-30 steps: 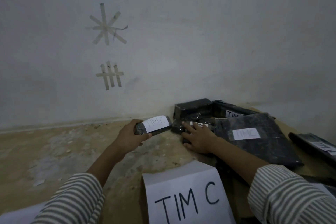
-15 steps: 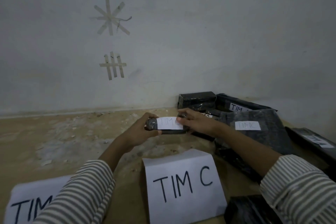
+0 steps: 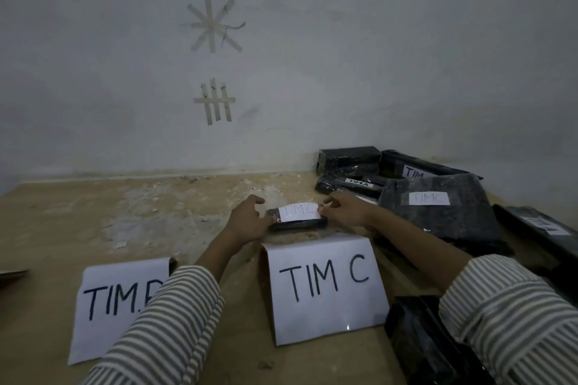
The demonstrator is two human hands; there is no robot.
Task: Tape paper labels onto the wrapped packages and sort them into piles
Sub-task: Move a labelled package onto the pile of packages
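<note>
A small black wrapped package (image 3: 297,224) lies on the table just beyond the big paper sign reading TIM C (image 3: 325,284). A white paper label marked TIM C (image 3: 298,212) sits on its top. My left hand (image 3: 248,219) holds the package's left end, thumb at its near edge. My right hand (image 3: 347,209) pinches the label's right end with curled fingers. Both striped sleeves reach in from the bottom.
A heap of black wrapped packages (image 3: 438,206), some labelled TIM A or TIM C, fills the right side up to the wall. Another sign (image 3: 115,300) reading TIM and a partly hidden letter lies at the lower left. One black package (image 3: 419,344) sits at the bottom right. Tape strips (image 3: 214,101) stick to the wall.
My left hand brought the labelled package from the air down to the table beyond the TIM C sign. My right hand left the heap and came to the label's right end.
</note>
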